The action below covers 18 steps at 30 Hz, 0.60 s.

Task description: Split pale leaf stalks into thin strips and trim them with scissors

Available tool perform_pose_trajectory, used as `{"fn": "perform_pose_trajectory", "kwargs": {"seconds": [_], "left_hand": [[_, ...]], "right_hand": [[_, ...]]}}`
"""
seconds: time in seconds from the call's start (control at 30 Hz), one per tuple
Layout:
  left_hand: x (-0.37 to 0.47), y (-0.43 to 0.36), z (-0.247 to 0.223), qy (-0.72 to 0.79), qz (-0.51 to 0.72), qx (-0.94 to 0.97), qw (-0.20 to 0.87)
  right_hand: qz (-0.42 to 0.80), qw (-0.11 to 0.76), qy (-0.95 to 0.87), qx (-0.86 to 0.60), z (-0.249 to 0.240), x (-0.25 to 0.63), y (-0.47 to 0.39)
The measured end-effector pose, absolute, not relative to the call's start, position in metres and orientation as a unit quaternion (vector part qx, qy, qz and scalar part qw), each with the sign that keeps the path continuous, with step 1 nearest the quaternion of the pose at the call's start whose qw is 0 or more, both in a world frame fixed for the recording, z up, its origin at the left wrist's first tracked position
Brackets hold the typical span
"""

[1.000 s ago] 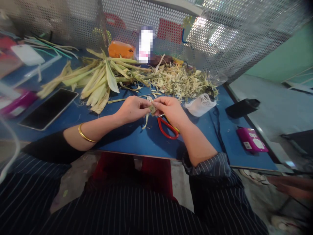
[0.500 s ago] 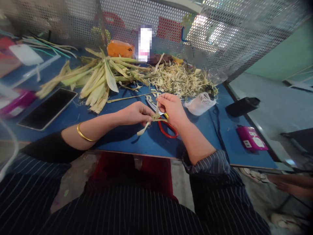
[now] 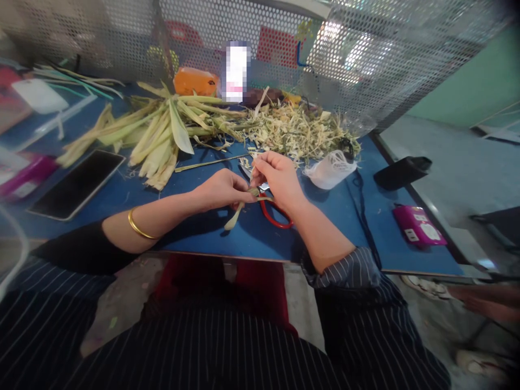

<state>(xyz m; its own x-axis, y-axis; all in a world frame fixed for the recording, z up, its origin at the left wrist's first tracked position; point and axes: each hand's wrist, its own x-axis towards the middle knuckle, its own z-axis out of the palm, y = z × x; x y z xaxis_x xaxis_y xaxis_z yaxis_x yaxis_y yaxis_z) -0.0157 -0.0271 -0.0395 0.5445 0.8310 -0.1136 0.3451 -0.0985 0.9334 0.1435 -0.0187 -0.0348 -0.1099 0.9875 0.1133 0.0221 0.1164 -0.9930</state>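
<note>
My left hand (image 3: 223, 189) pinches a small folded piece of pale green corn husk (image 3: 233, 218), one strip of which hangs down below the fingers. Close against it, my right hand (image 3: 276, 177) has its thumb and forefinger pressed together on a strand of the same husk. Beneath my right hand lie red-handled scissors (image 3: 277, 221) on the blue table, their blades partly hidden. A bundle of long husks (image 3: 156, 141) rests behind my left hand, and a heap of shredded husk (image 3: 296, 132) spreads beyond my right.
A dark-screened phone (image 3: 77, 184) lies at left. White thread (image 3: 330, 169), a black cylinder (image 3: 402, 173) and a purple packet (image 3: 420, 225) are on the right. An orange packet (image 3: 195, 82) stands by the perforated metal screen (image 3: 276, 24) at the back.
My right hand has shifted slightly left, closer to my left hand, and the upright strand between them is now mostly covered by the fingers. The view has moved a little.
</note>
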Motion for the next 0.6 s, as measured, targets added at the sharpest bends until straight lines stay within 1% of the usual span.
{"fn": "perform_pose_trajectory", "kwargs": {"seconds": [0.2, 0.33, 0.4, 0.5, 0.6], "left_hand": [[-0.013, -0.031, -0.038, 0.404, 0.232, 0.685, 0.560], [-0.016, -0.029, -0.037, 0.394, 0.249, 0.661, 0.588], [-0.018, -0.027, -0.035, 0.399, 0.273, 0.646, 0.590], [-0.019, -0.023, -0.031, 0.433, 0.333, 0.599, 0.585], [-0.023, -0.016, -0.027, 0.461, 0.375, 0.542, 0.594]], "right_hand": [[0.467, 0.530, -0.557, -0.437, -0.039, 0.140, -0.019], [0.435, 0.525, -0.587, -0.437, -0.037, 0.144, -0.016], [0.397, 0.518, -0.623, -0.431, -0.035, 0.150, -0.014], [0.287, 0.472, -0.707, -0.442, -0.028, 0.161, -0.011], [0.197, 0.367, -0.792, -0.446, -0.022, 0.171, -0.009]]}}
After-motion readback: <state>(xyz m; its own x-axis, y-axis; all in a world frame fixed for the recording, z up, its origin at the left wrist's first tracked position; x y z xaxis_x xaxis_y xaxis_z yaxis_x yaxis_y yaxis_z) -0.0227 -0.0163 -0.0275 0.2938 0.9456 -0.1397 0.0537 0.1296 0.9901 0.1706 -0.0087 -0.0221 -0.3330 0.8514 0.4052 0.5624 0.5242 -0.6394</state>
